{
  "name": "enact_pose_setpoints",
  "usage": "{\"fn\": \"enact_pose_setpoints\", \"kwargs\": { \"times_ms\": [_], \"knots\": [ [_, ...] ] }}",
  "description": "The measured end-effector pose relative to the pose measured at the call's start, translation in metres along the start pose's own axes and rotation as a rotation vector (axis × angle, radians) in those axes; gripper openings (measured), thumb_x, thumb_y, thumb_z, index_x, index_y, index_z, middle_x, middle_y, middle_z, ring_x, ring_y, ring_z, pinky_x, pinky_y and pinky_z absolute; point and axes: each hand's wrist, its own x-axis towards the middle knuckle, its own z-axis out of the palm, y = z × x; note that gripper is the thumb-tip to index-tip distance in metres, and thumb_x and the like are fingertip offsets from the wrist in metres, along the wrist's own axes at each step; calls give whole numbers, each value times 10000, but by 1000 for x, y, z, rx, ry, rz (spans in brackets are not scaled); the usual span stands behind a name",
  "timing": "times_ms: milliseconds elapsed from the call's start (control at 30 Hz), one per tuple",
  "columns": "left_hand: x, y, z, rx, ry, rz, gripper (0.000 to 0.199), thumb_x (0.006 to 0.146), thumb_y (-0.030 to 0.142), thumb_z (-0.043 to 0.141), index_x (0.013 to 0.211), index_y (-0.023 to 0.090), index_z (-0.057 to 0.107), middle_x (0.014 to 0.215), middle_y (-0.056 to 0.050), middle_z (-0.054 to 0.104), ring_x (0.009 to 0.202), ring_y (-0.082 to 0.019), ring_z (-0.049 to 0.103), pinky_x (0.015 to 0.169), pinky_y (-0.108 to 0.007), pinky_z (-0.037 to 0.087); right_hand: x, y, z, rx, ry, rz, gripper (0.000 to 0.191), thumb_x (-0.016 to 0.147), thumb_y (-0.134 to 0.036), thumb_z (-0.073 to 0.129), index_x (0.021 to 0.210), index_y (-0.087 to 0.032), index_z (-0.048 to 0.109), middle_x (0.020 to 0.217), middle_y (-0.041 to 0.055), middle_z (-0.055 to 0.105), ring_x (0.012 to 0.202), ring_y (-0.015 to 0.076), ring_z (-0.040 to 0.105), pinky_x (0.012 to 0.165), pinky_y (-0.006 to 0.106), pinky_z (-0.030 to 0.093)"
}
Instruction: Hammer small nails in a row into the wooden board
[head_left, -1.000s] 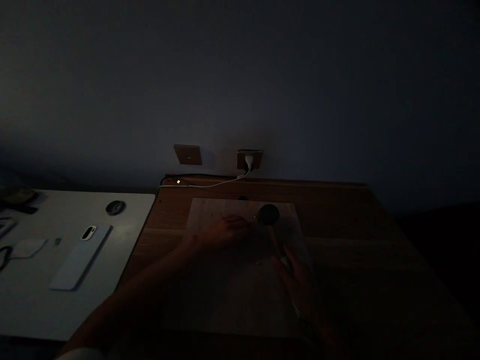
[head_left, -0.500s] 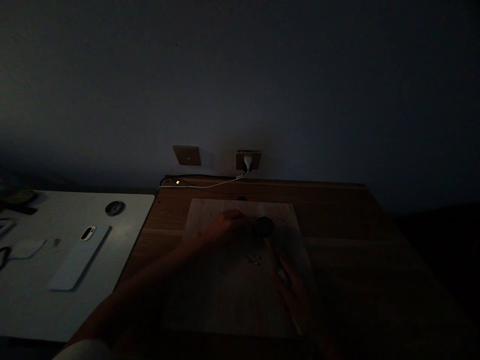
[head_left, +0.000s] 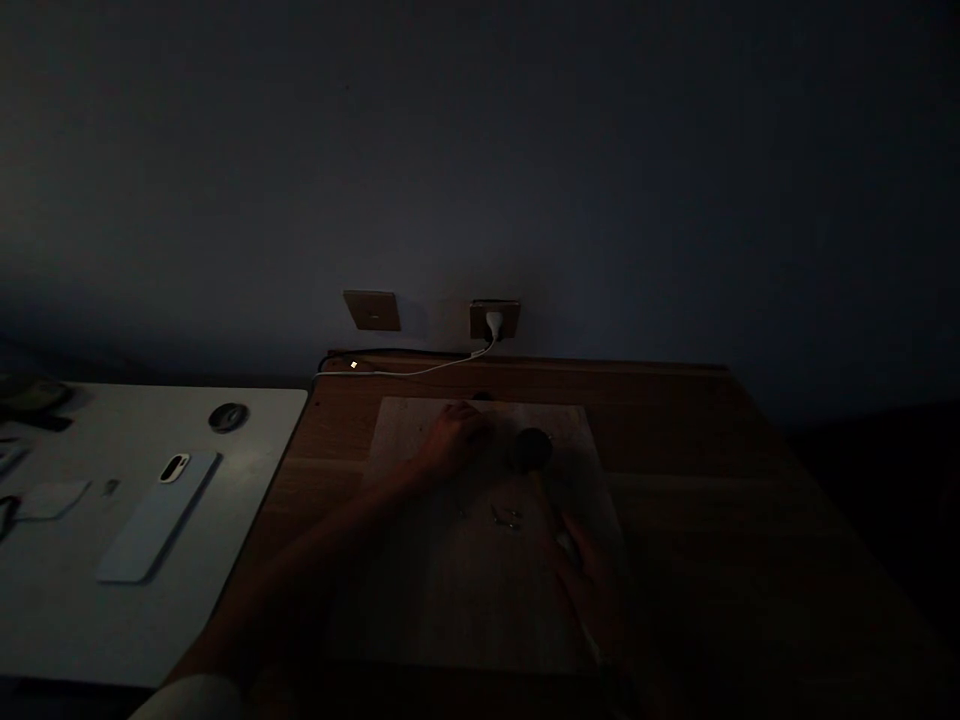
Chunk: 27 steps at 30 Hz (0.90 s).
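Note:
In dim light, my right hand point(head_left: 589, 585) is wrapped round the handle of a mallet point(head_left: 533, 452) with a dark round head. The mallet's head is over the upper right of a pale wooden board point(head_left: 450, 610). To its left, my left hand point(head_left: 455, 438) is low at the board's far part with its fingers curled. Whatever those fingers hold is hidden in shadow. Several small shiny metal pieces, perhaps nails or screws point(head_left: 508, 518), lie on the board between my hands.
The board lies on a brown wooden table point(head_left: 697, 480). On a white table point(head_left: 247, 470) at left are a phone point(head_left: 161, 520) and a dark round roll point(head_left: 228, 417). A white plug point(head_left: 493, 322) with its cable sits in the wall socket behind.
My left hand has shifted slightly away from me on the board, its fingers still curled. The mallet's head has moved only a little, and the right hand keeps its grip.

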Motion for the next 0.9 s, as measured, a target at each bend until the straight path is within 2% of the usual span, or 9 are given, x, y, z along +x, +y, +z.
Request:
{"fn": "enact_pose_setpoints", "kwargs": {
  "times_ms": [100,200,333,433,567,767,900],
  "knots": [
    [2,0,0,-30,-17,2,134,910,152,620,964,187,738,997,-85,743,1019,-243,650,948,-389,484,8,-14,2,-9,-13,-14,768,839,-726,533,1391,-197,600,872,49,735,786,237,708,650,308,570],
    [3,0,0,-76,13,-29,199,908,133,603,1052,190,728,1040,-84,749,1034,-237,668,963,-382,490,17,-31,5,18,-16,-76,689,845,-708,538,1299,-202,652,715,10,684,666,212,672,566,285,536],
    [1,-4,5,-139,63,-79,462,849,66,612,1295,185,632,1146,-86,751,1036,-231,696,990,-391,501,25,-48,12,72,-83,-136,625,899,-663,518,1291,-190,628,490,-89,476,407,136,483,377,214,361],
    [1,-9,10,-174,73,-88,528,831,96,656,1349,176,593,1177,-102,742,1064,-248,696,977,-393,522,28,-51,16,78,-117,-192,617,909,-650,533,1306,-185,614,482,-102,451,380,114,439,364,195,325],
    [3,-13,14,-200,101,-88,547,816,160,719,1348,161,591,1255,-138,716,1121,-278,687,997,-415,527,29,-50,20,64,-121,-187,633,904,-666,529,1315,-193,616,529,-81,489,402,116,454,376,202,334],
    [3,-12,11,-241,104,-76,563,799,82,695,1342,175,579,1221,-115,738,1111,-259,706,991,-405,540,28,-46,22,34,-91,-159,655,888,-684,537,1336,-213,621,518,-64,496,429,148,482,404,233,359],
    [4,-10,10,-246,106,-69,561,800,100,703,1342,174,578,1209,-108,738,1091,-254,709,981,-403,542,28,-42,24,45,-87,-171,679,875,-687,536,1348,-207,619,548,-44,547,464,172,531,418,251,395]
  ]
}}
